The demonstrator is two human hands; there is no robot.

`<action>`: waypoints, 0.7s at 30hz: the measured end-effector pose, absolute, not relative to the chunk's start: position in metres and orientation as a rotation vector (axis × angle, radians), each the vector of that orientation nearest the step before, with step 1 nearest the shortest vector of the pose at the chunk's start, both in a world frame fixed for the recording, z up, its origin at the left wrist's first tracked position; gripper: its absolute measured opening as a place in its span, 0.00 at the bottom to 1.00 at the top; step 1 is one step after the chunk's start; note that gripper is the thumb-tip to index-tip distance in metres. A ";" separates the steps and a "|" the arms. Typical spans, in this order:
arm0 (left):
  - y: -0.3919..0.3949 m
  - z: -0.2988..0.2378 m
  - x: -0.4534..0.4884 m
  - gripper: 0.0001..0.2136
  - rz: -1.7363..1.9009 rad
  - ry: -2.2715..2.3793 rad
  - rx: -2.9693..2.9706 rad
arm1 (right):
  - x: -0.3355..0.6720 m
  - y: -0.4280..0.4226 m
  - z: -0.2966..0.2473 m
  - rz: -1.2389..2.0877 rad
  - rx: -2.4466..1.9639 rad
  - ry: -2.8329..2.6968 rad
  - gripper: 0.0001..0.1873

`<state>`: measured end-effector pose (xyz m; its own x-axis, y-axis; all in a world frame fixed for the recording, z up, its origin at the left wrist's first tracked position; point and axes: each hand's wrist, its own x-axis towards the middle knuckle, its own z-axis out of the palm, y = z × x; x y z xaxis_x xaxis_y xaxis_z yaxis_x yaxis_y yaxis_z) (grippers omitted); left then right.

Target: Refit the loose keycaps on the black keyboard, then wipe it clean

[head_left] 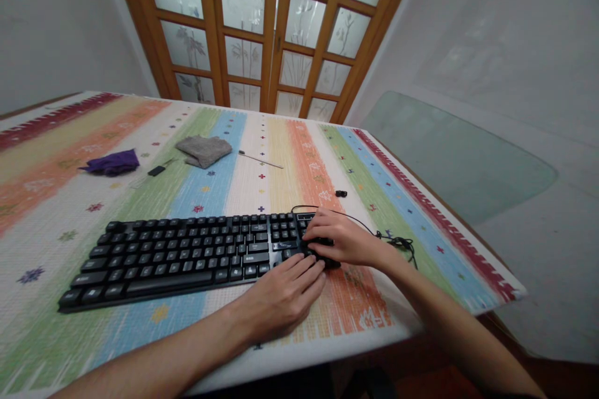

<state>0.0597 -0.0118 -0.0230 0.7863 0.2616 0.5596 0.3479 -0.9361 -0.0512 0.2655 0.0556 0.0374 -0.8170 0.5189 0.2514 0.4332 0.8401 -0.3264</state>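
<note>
A black full-size keyboard (173, 255) lies on the striped tablecloth, angled slightly, with its number pad on the right. My left hand (285, 293) rests flat over the lower right part of the keyboard, fingers stretched onto the bottom edge by the number pad. Above it, my right hand (344, 238) is bent over the right end of the number pad, thumb and fingers curled together at the keys. Whatever lies between those fingertips is hidden. The keyboard's black cable (402, 242) runs out behind the right hand and ends in a bundle beside the wrist.
Behind the keyboard lie a purple cloth (115, 163), a small black object (156, 171), a folded grey cloth (204, 151) and a thin stick with a dark brush-like head (261, 159). A small black item (341, 194) sits beyond the right hand. The table's front edge runs below my forearms.
</note>
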 end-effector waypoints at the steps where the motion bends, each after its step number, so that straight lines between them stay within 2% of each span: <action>1: -0.012 -0.023 0.060 0.15 -0.856 -0.487 -2.823 | 0.265 0.055 0.037 0.344 -0.727 -2.687 0.07; 21: -0.012 -0.020 0.059 0.14 -0.831 -0.513 -2.861 | 0.266 0.051 0.031 0.410 -0.784 -2.594 0.07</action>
<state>0.0589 -0.0122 -0.0196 0.7918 0.2876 0.5389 0.3528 -0.9355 -0.0190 0.2665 0.0506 0.0308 -0.7636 0.5785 0.2868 0.4619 0.7998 -0.3834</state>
